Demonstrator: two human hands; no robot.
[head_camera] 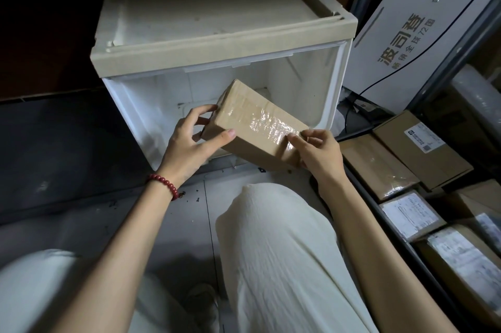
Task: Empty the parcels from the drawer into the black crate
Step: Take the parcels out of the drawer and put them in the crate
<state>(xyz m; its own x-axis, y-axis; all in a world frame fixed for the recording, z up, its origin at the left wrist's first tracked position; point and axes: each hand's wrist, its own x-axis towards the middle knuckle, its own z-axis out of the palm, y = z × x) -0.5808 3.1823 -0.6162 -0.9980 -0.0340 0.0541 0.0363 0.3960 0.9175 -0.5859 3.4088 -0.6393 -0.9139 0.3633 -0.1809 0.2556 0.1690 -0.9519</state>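
Left hand: grasps the near-left end of the parcel, thumb on the front face and fingers curled round the end; a red bead bracelet is on the wrist.
Drawer: pulled open, and its white inside looks bare where it shows; the floor behind the parcel is hidden.
Parcel: a plain taped brown box, held tilted at the drawer's near edge and not yet in the crate.
Right hand: pinches the parcel's near-right corner.
Black crate: on the right, already holding several parcels.
Progress: probably the last parcel, with only its move to the crate left.
Crate labels: white shipping slips, print too small to read.
White box: far right, printed "波司登" and "畅销全球72国".
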